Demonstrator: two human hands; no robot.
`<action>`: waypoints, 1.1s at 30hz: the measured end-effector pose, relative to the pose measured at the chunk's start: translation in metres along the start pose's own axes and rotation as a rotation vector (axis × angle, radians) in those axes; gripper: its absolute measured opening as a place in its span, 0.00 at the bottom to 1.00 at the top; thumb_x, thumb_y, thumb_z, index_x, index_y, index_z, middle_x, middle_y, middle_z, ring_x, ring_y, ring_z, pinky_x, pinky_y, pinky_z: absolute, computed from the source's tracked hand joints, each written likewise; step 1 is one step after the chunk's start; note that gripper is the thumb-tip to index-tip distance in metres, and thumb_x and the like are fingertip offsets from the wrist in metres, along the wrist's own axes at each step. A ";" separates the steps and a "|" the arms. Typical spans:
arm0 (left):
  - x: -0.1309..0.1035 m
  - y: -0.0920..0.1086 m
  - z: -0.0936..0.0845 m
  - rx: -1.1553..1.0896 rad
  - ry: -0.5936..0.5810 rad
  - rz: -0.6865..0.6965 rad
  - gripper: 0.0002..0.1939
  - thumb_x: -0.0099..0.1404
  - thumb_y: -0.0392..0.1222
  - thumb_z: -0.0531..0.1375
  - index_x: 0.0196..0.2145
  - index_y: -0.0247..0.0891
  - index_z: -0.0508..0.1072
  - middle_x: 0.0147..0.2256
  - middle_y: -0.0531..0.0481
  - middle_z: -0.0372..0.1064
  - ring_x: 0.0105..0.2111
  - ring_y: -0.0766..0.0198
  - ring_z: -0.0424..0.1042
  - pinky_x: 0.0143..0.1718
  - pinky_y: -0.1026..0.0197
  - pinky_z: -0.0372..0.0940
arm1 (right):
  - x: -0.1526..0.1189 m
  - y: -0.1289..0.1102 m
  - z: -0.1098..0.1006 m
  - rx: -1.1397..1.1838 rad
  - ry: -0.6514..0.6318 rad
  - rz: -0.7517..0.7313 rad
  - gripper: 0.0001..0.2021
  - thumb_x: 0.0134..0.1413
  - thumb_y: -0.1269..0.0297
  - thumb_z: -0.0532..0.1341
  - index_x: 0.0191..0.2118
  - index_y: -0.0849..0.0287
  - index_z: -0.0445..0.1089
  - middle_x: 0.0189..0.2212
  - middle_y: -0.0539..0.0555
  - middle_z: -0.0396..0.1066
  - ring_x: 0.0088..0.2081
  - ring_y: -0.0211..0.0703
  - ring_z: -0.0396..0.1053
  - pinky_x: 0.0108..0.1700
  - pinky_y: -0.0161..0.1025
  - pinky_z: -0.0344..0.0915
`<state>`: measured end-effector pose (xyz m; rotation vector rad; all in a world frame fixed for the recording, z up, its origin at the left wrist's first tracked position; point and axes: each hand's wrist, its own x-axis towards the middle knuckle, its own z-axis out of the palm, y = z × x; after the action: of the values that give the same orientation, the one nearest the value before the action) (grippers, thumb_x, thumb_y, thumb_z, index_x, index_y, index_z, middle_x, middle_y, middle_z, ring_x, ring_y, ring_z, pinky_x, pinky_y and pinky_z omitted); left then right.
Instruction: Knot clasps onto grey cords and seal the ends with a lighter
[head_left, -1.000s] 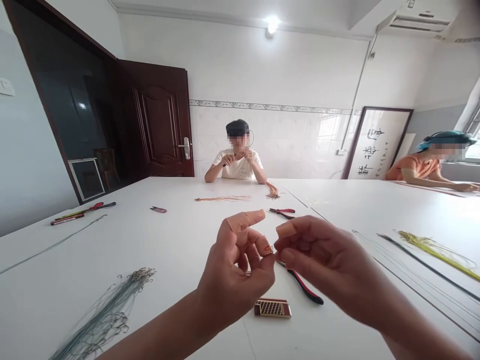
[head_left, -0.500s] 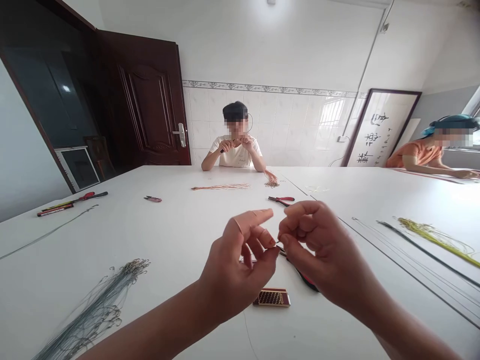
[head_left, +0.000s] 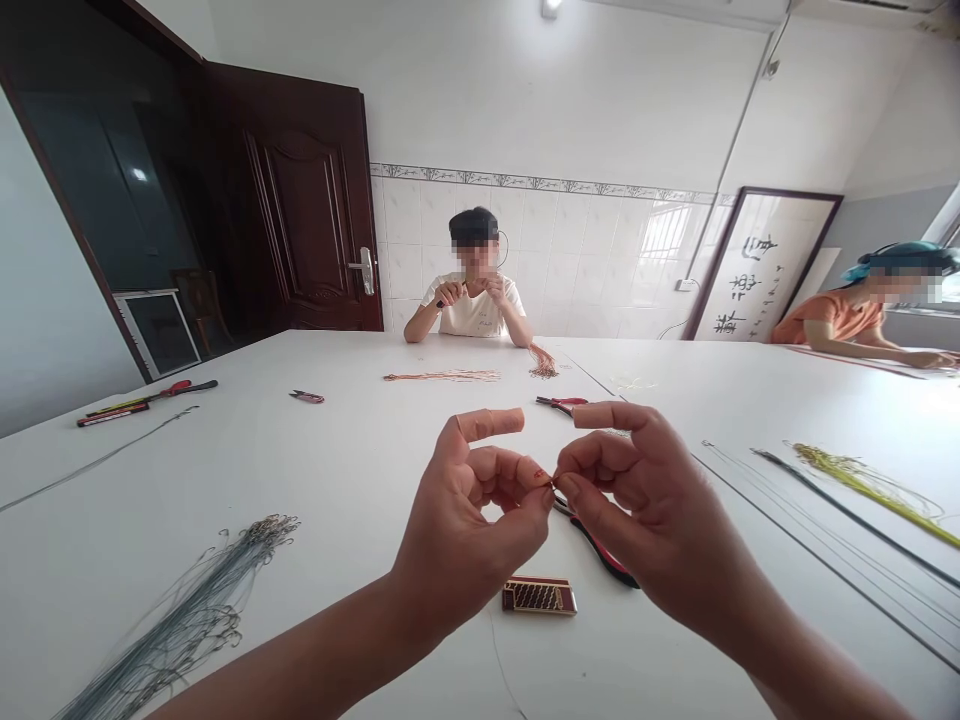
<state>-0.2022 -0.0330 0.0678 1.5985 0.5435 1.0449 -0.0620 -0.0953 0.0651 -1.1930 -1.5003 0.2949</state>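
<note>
Above the white table (head_left: 360, 500), my left hand (head_left: 476, 525) pinches with thumb and finger, its index finger raised. Facing it, my right hand (head_left: 649, 500) is in a similar pinch. The fingertips meet at a tiny dark piece, too small to name. Below my left hand, a thin line (head_left: 501, 665) runs down the table. Pliers with red and black handles (head_left: 607, 560) lie behind my right hand, partly hidden by it. A small dark-red and gold case (head_left: 538, 596) lies on the table under my hands.
At left lies a bundle of fishing hooks on lines (head_left: 247, 560). Other pliers (head_left: 559, 404), small snips (head_left: 307, 397) and orange strands (head_left: 442, 377) lie farther back. Yellow-green strands (head_left: 870, 485) are at right. One person (head_left: 480, 310) sits opposite, another (head_left: 847, 315) far right.
My fingertips have come together around the tiny piece. My right index finger has straightened outward, and my left index finger has shifted slightly left.
</note>
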 end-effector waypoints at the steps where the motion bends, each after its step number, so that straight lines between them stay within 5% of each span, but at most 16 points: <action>1: 0.000 0.000 0.000 -0.018 -0.001 -0.031 0.22 0.56 0.33 0.62 0.45 0.43 0.58 0.26 0.58 0.67 0.27 0.72 0.67 0.30 0.67 0.65 | 0.000 0.000 0.001 0.009 0.002 -0.001 0.15 0.56 0.70 0.56 0.48 0.48 0.55 0.28 0.46 0.68 0.29 0.37 0.67 0.26 0.32 0.65; 5: 0.002 0.000 0.002 -0.150 -0.015 -0.116 0.20 0.57 0.33 0.61 0.44 0.42 0.58 0.25 0.59 0.66 0.23 0.75 0.63 0.25 0.71 0.60 | -0.002 0.001 0.001 0.058 0.000 0.004 0.17 0.55 0.71 0.56 0.49 0.48 0.56 0.29 0.47 0.68 0.30 0.37 0.68 0.20 0.29 0.60; 9: 0.003 -0.002 0.003 -0.253 -0.023 -0.128 0.20 0.57 0.33 0.61 0.44 0.41 0.58 0.25 0.58 0.66 0.23 0.75 0.63 0.24 0.72 0.60 | -0.002 0.002 0.000 0.075 -0.008 -0.009 0.19 0.53 0.73 0.57 0.49 0.48 0.56 0.31 0.47 0.69 0.34 0.39 0.69 0.29 0.33 0.68; 12: 0.002 -0.005 0.004 -0.265 -0.013 -0.113 0.20 0.57 0.33 0.61 0.44 0.42 0.58 0.26 0.58 0.66 0.24 0.74 0.64 0.25 0.71 0.61 | -0.001 0.003 0.001 0.045 0.003 -0.039 0.20 0.52 0.74 0.57 0.49 0.48 0.56 0.30 0.46 0.69 0.33 0.38 0.69 0.35 0.37 0.70; 25: -0.003 -0.009 0.009 -0.312 0.014 -0.032 0.15 0.59 0.33 0.59 0.42 0.42 0.59 0.26 0.58 0.66 0.25 0.73 0.65 0.28 0.68 0.64 | -0.007 0.007 0.012 -0.010 0.041 -0.067 0.21 0.50 0.76 0.55 0.47 0.46 0.54 0.27 0.44 0.65 0.29 0.36 0.67 0.33 0.36 0.70; 33: -0.001 -0.008 0.011 -0.297 0.019 -0.054 0.17 0.59 0.34 0.60 0.44 0.42 0.58 0.27 0.58 0.65 0.25 0.73 0.64 0.27 0.67 0.63 | -0.010 0.003 0.007 -0.031 0.066 -0.081 0.15 0.52 0.74 0.56 0.44 0.49 0.59 0.33 0.49 0.68 0.35 0.40 0.70 0.38 0.41 0.71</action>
<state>-0.1919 -0.0369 0.0595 1.3068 0.4198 1.0486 -0.0674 -0.0988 0.0545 -1.1525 -1.4965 0.1767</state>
